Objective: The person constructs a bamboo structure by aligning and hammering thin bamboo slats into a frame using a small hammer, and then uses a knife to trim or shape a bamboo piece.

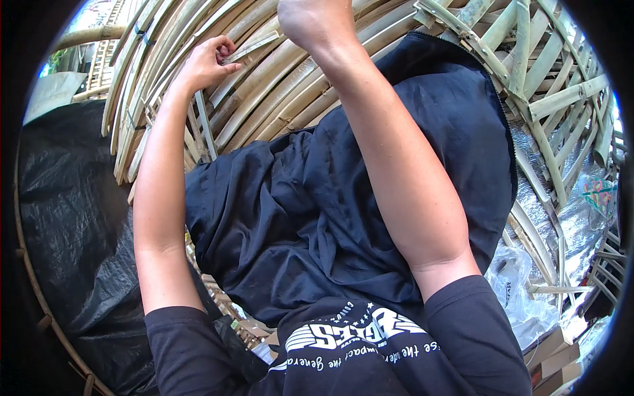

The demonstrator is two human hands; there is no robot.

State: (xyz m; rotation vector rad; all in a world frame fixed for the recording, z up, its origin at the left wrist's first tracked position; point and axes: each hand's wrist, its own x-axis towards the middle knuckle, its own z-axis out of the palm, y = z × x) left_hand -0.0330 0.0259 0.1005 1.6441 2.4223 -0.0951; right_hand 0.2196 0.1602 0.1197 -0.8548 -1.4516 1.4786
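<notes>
My left hand (208, 64) is at the upper left over a heap of long split bamboo strips (290, 86). Its fingers curl around the near end of a short, pale bamboo strip (254, 45), which slants up to the right between fingers and thumb. At the top edge is my right hand (317, 23), bent at the wrist above the same strips. The picture's edge cuts off its fingers, so what they hold does not show. Dark cloth (284, 198) covers my lap, beneath both forearms.
Crossed bamboo slats (548, 86) stand at the upper right over shiny silver sheeting (528, 155). A clear plastic bag (515, 290) lies at the right, near cardboard pieces (558, 360). Black sheeting (72, 244) hangs at the left, edged by a curved pole (33, 290).
</notes>
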